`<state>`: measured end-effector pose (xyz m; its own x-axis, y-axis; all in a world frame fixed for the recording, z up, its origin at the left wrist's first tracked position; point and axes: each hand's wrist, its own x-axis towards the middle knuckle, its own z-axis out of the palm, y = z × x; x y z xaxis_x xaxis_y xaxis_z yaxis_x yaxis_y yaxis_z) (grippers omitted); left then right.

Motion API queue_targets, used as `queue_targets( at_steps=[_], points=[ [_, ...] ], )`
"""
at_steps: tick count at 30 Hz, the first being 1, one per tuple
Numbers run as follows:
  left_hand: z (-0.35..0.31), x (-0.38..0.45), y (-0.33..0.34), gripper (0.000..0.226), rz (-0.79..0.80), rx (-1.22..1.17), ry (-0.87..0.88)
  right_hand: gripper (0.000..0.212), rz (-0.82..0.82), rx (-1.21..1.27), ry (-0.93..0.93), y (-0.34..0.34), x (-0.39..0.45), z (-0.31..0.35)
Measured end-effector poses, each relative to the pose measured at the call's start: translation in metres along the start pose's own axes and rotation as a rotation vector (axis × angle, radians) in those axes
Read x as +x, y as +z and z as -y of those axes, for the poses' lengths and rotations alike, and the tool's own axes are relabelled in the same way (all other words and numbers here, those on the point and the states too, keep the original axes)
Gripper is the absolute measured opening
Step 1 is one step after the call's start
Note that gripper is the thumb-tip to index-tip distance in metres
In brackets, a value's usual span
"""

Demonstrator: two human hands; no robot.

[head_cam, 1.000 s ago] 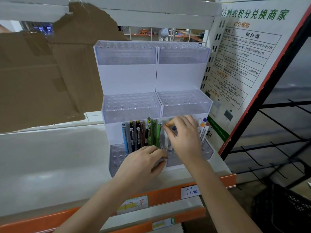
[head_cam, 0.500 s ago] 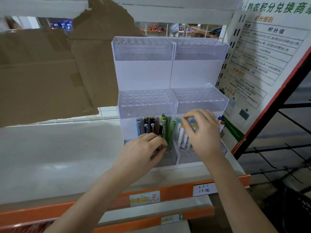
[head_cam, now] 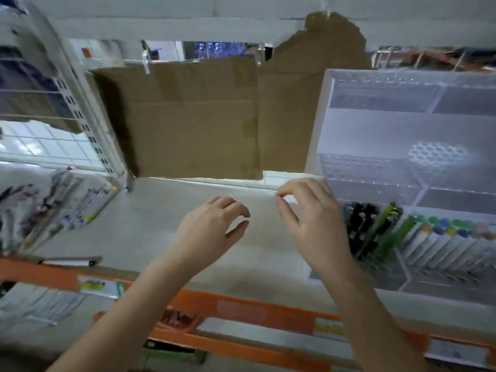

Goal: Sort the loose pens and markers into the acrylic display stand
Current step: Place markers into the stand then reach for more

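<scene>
The tiered acrylic display stand (head_cam: pixel 402 130) stands on the grey shelf at the right. Its bottom tier holds dark and green pens (head_cam: pixel 373 226) and a row of white markers with coloured caps (head_cam: pixel 440 242). My left hand (head_cam: pixel 212 232) hovers over the bare shelf left of the stand, fingers loosely curled, holding nothing. Just beside the stand's left edge, my right hand (head_cam: pixel 314 224) is raised with fingers relaxed and empty. Loose pens and markers (head_cam: pixel 83 208) lie in a blurred pile at the far left, and a single pen (head_cam: pixel 71 262) lies by the shelf's front edge.
Brown cardboard (head_cam: pixel 193 116) covers the back of the shelf. An orange shelf rail (head_cam: pixel 241 307) with price labels runs along the front. A white perforated upright (head_cam: pixel 88 122) divides this bay from the left one. The grey shelf surface (head_cam: pixel 150 224) stretches between the hands and the pile.
Both hands have left the stand's bottom tier and moved left, empty. The view has swung left, so the stand now sits at the right and the pile of pens appears at the left.
</scene>
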<state>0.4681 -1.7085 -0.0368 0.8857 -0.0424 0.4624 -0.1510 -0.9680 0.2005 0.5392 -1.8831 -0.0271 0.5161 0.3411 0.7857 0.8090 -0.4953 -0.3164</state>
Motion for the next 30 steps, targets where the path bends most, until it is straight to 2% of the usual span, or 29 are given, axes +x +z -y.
queue_targets(
  at_steps=[4, 7, 10, 16, 19, 26, 30],
  points=[
    [0.065, -0.037, -0.018, 0.007, 0.073, 0.064, -0.106, 0.02, 0.214, 0.099, 0.058, 0.079, -0.008, 0.042],
    [0.115, -0.064, -0.032, 0.013, 0.118, 0.116, -0.163, 0.013, 0.379, 0.154, 0.092, 0.135, -0.01, 0.076],
    [0.16, -0.088, -0.047, 0.01, 0.185, 0.143, -0.263, 0.016, 0.514, 0.193, 0.041, 0.186, -0.007, 0.109],
    [0.234, -0.121, -0.067, 0.027, 0.253, 0.199, -0.424, 0.018, 0.736, 0.227, -0.055, 0.26, 0.0, 0.149],
    [0.261, -0.13, -0.073, 0.026, 0.27, 0.198, -0.501, 0.019, 0.794, 0.206, -0.076, 0.288, 0.011, 0.158],
    [0.315, -0.136, -0.089, 0.024, 0.205, 0.207, -0.635, 0.013, 0.795, 0.294, -0.149, 0.346, 0.043, 0.177],
    [0.345, -0.134, -0.108, 0.025, 0.183, 0.237, -0.687, 0.018, 0.806, 0.303, -0.231, 0.374, 0.058, 0.193]
  ],
)
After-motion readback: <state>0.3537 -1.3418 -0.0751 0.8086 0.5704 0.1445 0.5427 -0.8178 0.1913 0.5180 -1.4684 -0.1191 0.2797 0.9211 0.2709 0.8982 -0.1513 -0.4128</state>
